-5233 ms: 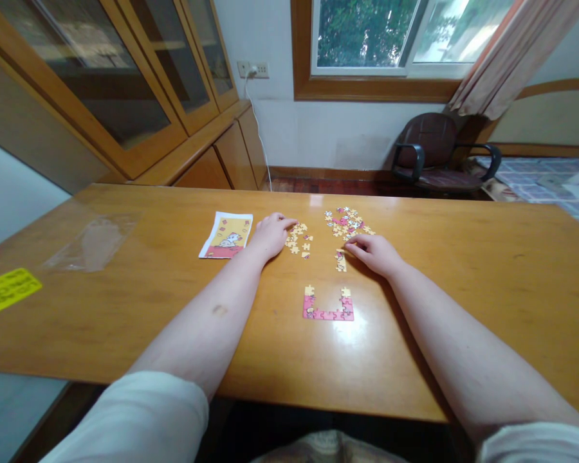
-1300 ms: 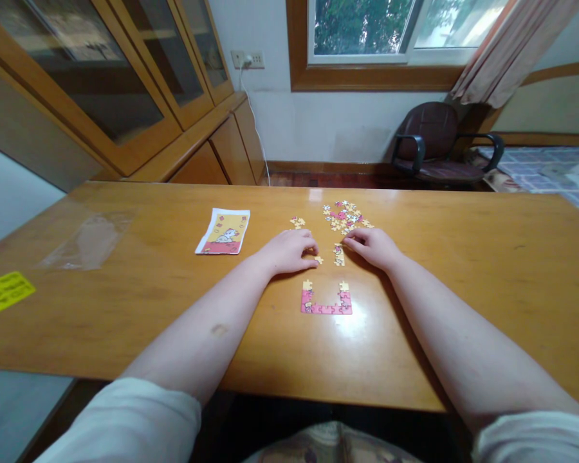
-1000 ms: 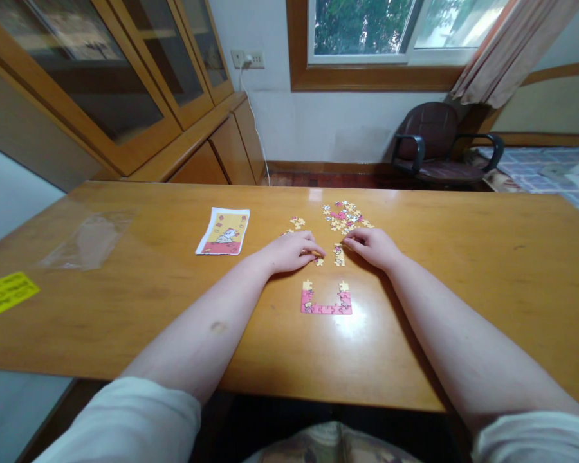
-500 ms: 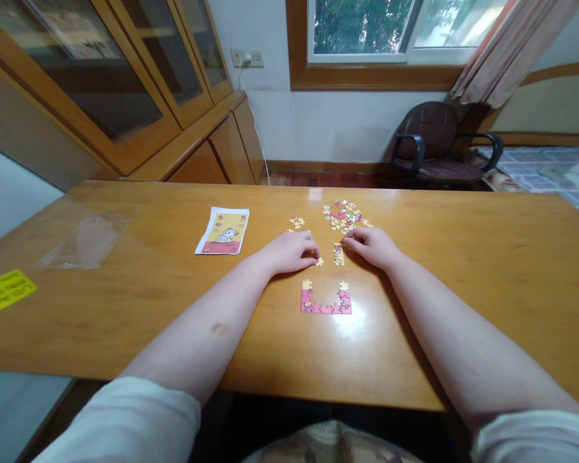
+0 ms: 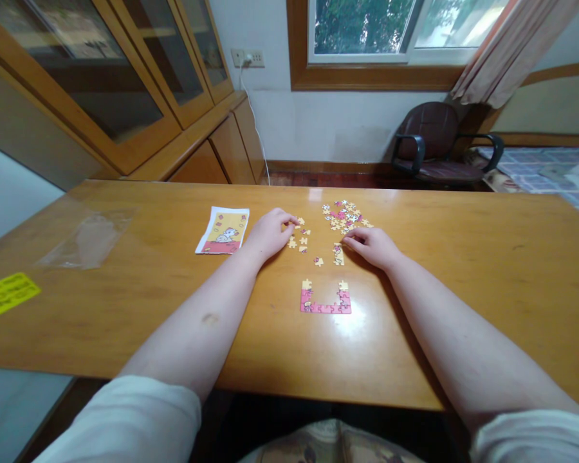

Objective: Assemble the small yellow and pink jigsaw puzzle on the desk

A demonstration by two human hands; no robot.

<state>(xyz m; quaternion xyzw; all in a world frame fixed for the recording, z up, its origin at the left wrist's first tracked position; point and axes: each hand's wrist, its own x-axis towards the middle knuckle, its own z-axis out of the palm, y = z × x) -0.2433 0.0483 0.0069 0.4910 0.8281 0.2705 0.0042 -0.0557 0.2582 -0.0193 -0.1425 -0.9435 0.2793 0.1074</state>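
My left hand (image 5: pixel 271 233) reaches over a small group of loose puzzle pieces (image 5: pixel 303 241), its thumb and forefinger a little apart beside a yellow piece (image 5: pixel 300 221). My right hand (image 5: pixel 372 247) is closed in a pinch at the upper end of a short strip of joined yellow puzzle pieces (image 5: pixel 338 255); its fingertips partly hide what they touch. A single loose piece (image 5: pixel 318 262) lies left of that strip. Nearer to me is a U-shaped puzzle frame (image 5: pixel 325 308), pink along the bottom with a yellow piece topping each side.
A heap of mixed puzzle pieces (image 5: pixel 343 216) lies beyond my right hand. The reference picture (image 5: pixel 226 233) lies left of my left hand. Farther left are a clear plastic bag (image 5: pixel 91 239) and a yellow label (image 5: pixel 8 296) on the wooden table (image 5: pixel 280 354). A chair (image 5: pixel 429 138) stands behind.
My left hand has left the single piece near the strip and moved up and left to the small group, uncovering several pieces. My right hand stays in place.
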